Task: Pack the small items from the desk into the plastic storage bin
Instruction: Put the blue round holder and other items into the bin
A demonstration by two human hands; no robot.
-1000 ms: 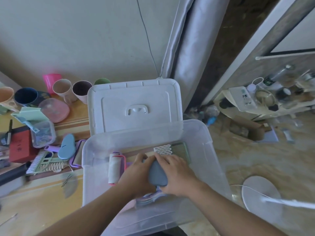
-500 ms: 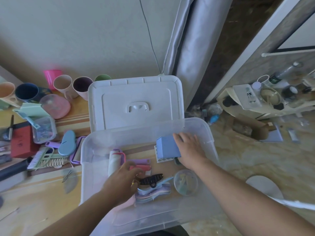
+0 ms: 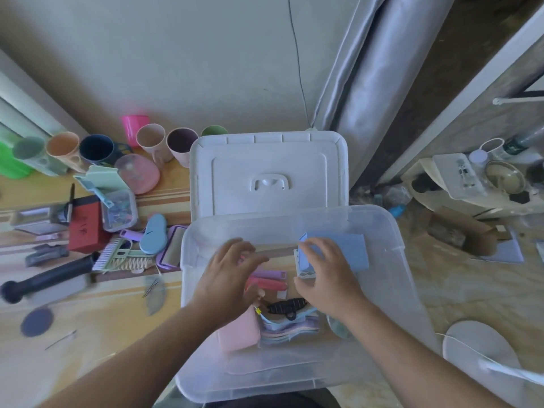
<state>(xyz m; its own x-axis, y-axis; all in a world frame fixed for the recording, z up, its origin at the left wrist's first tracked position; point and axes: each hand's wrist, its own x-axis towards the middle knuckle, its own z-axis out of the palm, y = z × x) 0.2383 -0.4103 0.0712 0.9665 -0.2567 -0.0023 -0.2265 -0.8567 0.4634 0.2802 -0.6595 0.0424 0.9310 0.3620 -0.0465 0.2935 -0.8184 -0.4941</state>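
Note:
The clear plastic storage bin point(image 3: 396, 234) stands open in front of me, its white lid point(image 3: 268, 160) leaning behind it. Both hands are inside it. My right hand point(image 3: 326, 278) grips the left end of a light blue box point(image 3: 351, 250) at the bin's back right, fingers on top and thumb below. My left hand point(image 3: 232, 275) hovers with spread fingers over the bin's left side, above pink and purple handles point(image 3: 272, 279). A black hair clip point(image 3: 285, 307), a pink soft item point(image 3: 240, 334) and a pastel stack point(image 3: 291, 329) lie near the front.
On the desk to the left lie a blue sole-shaped item point(image 3: 153, 234), a green brush point(image 3: 123, 257), a purple-framed piece point(image 3: 172, 251), a red box point(image 3: 85, 225), a clear box of clips point(image 3: 119, 210), a black pump point(image 3: 47, 278) and several cups point(image 3: 153, 141).
My left hand moved from the front of the bin toward its back left and now covers the roller. My right hand stayed on the blue box and slid slightly toward me.

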